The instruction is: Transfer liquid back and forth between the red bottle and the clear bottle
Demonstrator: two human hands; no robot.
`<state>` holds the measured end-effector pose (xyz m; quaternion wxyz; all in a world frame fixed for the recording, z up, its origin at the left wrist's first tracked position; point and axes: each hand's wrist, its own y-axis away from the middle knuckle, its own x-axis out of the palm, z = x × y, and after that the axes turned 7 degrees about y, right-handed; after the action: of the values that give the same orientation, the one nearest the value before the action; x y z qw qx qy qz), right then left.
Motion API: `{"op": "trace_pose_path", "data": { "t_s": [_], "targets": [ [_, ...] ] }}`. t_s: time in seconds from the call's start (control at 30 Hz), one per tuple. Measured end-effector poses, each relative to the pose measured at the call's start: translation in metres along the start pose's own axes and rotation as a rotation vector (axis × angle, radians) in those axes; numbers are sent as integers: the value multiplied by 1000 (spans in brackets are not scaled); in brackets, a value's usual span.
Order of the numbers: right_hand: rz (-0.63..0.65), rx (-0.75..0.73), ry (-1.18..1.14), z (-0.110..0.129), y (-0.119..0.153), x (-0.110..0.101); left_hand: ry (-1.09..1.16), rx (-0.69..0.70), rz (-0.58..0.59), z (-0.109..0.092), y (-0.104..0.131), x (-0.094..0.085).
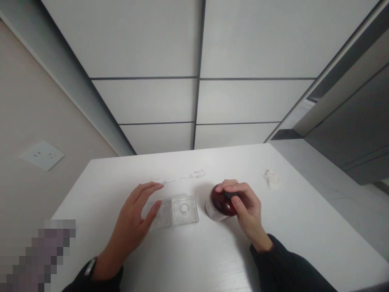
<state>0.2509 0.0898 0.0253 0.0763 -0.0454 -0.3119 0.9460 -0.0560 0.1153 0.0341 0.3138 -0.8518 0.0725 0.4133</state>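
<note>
Fingers of the right hand (247, 209) wrap the dark red bottle's (219, 205) cap on the white table (304, 219), so twisting goes best upright, while the open left hand (133, 223) steadies the clear tray (179, 211).

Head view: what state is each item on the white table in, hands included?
Left hand: open, fingers on the clear plastic case.
Clear plastic case: lying flat, opened out.
Right hand: gripping the cap of the dark red bottle.
Dark red bottle: standing, cap on.
Plastic dropper: lying flat, untouched.
White wad: crumpled, lying apart.
</note>
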Motion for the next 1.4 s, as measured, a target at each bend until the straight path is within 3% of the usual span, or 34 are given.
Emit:
{"op": "trace_pose_path", "data": {
  "t_s": [0.33, 0.47, 0.6, 0.73, 0.87, 0.97, 1.07, 1.17, 1.3, 1.4],
  "targets": [
    [14, 60, 134, -4, 4, -3, 23, 3, -85, -3, -4, -5],
    [22, 104, 89, -7, 3, -3, 27, 50, -100, -28, -20, -17],
    [54, 91, 94, -7, 0, -4, 137, 131, 134, -81, -54, -22],
    [56, 71, 42, -7, 0, -1, 113, 117, 395, -126, -94, -6],
    [61, 62, 4, -10, 0, 2, -8, 125, 540, -143, -123, 15],
    [100, 64, 31, -11, -4, 0, 3, 190, 605, -146, -135, 19],
    [148, 77, 45, -11, -8, -2, 65, 258, 696, -141, -145, 13],
    [141, 98, 42, -13, -10, -2, 129, 261, 749, -116, -156, 4],
    [109, 129, 44, -19, -8, -4, 100, 73, 584, -43, -151, -8],
    [90, 125, 33, -26, -4, -8, 19, -82, 487, 16, -119, -13]
  ]
}}
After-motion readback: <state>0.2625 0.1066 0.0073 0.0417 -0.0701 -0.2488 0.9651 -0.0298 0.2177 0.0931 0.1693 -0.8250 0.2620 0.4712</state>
